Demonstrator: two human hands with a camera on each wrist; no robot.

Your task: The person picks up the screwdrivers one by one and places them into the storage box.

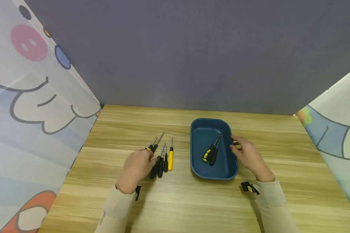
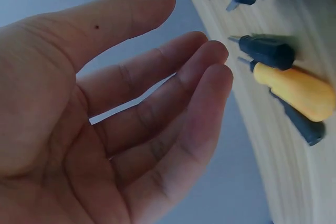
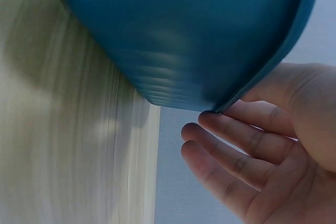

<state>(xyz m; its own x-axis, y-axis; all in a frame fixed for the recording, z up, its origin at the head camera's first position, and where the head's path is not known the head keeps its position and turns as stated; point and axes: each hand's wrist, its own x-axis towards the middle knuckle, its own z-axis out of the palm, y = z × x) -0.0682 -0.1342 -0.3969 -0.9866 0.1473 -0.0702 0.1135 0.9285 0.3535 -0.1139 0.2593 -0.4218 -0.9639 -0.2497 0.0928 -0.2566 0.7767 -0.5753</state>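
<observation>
My left hand [image 1: 137, 165] hovers over several screwdrivers lying on the left of the table. In the left wrist view its fingers are loosely bent, the thumb stands apart, and nothing is between them. Nearby lie black-handled screwdrivers [image 1: 160, 167] and one with a yellow handle [image 1: 170, 161]. My right hand [image 1: 250, 156] holds the right rim of a dark blue tray [image 1: 200, 137], thumb over the rim and forefinger at its outer side [image 3: 184, 40]. Inside the tray rest a black-and-yellow screwdriver [image 1: 209, 153] and a black one [image 1: 213, 157].
The wooden table [image 1: 175, 200] ends at a grey-purple wall [image 1: 192, 58] behind. Cartoon-printed panels [image 1: 23, 106] flank it on the left and right. A black strap [image 1: 249, 187] with a yellow mark sits by the right wrist.
</observation>
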